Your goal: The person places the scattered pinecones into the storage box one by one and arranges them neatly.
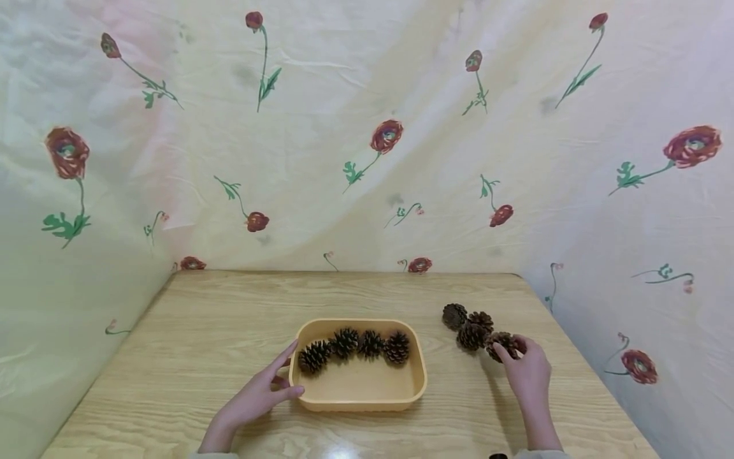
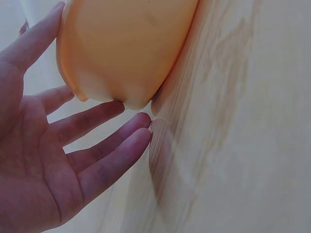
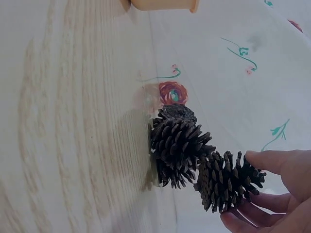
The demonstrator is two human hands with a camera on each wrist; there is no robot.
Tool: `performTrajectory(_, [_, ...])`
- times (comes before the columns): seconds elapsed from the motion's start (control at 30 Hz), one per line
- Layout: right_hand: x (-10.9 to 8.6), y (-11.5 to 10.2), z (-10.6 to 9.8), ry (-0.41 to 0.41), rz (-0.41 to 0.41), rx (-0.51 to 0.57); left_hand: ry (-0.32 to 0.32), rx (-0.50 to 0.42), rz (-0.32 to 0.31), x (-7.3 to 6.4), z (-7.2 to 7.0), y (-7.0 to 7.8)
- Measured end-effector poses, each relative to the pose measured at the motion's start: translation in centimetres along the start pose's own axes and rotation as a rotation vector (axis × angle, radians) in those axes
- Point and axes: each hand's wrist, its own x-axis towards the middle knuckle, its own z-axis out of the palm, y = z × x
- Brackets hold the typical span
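A yellow-orange plastic box [image 1: 358, 405] stands on the table with several pine cones [image 1: 345, 344] lined up along its back half. At the box's left end is my left hand [image 1: 260, 389], thumb on the rim and fingers stretched out. In the left wrist view, fingertips [image 2: 116, 108] touch the box's outer wall [image 2: 126, 48]. To the right, my right hand [image 1: 529, 370] pinches a pine cone [image 1: 501, 346] between thumb and fingers. In the right wrist view this pine cone [image 3: 226, 182] appears beside a cluster of others [image 3: 177, 141]; whether they touch I cannot tell.
Three more pine cones [image 1: 471, 336] lie grouped on the wooden table [image 1: 229, 306], right of the box. A flower-printed cloth [image 1: 321, 127] hangs behind the table and along both sides. A small dark object [image 1: 497, 456] shows at the bottom edge.
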Motion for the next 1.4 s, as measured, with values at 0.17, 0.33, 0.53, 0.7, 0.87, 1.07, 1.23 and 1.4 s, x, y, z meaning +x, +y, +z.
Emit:
performTrajectory(0.17, [0.0, 0.1, 0.1, 0.050, -0.014, 0.024, 0.004, 0.004, -0.003, 0.0, 0.0, -0.1])
performTrajectory(0.33, [-0.1, 0.0, 0.0, 0.062, 0.004, 0.057, 0.004, 0.009, -0.008, -0.1, 0.0, -0.2])
performTrajectory(0.53, [-0.3, -0.6, -0.1, 0.068, 0.002, 0.090, 0.002, 0.004, -0.005, -0.1, 0.1, -0.2])
performTrajectory(0.7, [-0.7, -1.3, 0.0, 0.042, -0.006, 0.109, 0.001, -0.012, -0.010, 0.0, 0.0, -0.3])
performTrajectory(0.87, [-1.3, -2.5, 0.6, 0.002, -0.032, 0.115, 0.004, -0.011, -0.011, -0.1, 0.0, -0.3])
performTrajectory(1.07, [-2.1, -4.2, 1.7, -0.035, -0.091, 0.119, 0.002, -0.009, -0.004, 0.0, 0.0, -0.2])
performTrajectory(1.23, [-2.8, -5.5, 2.3, -0.058, -0.120, 0.080, 0.000, -0.005, -0.001, 0.1, 0.0, -0.2])
performTrajectory(1.4, [-3.5, -6.5, 3.0, -0.063, -0.158, 0.086, 0.002, -0.008, 0.002, 0.1, 0.1, -0.1])
